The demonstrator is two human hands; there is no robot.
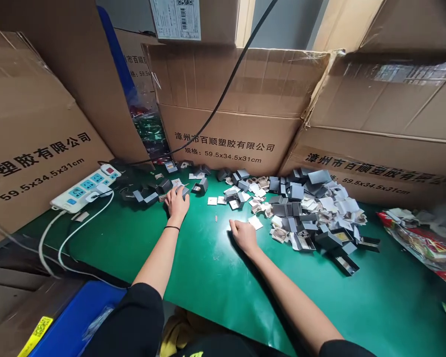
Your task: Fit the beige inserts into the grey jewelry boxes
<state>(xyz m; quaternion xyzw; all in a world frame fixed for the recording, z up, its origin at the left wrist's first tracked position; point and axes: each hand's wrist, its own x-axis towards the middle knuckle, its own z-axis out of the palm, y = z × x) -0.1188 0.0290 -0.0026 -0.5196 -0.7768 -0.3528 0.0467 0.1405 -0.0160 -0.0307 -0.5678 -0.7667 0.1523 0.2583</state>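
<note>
At the far left-centre of the green table (pixel 208 270), my left hand (pixel 177 202) has its fingers curled over a small grey box (pixel 185 191), among other small boxes and white pieces. My right hand (pixel 243 236) rests on the table as a loose fist, its thumb side up; what its fingers hold, if anything, is hidden. A flat white card (pixel 255 222) lies just beyond it. To its right spreads a heap of small grey boxes (pixel 293 209), some hinged open, mixed with crumpled white paper inserts (pixel 342 201). Two white squares (pixel 212 201) lie between my hands.
A white power strip (pixel 87 188) with cables sits at the left. Large cardboard boxes (pixel 226 136) wall off the back, and a black cable (pixel 226 91) hangs across them. A red plastic bag (pixel 419 238) lies at the right; a blue bin (pixel 78 317) stands below left.
</note>
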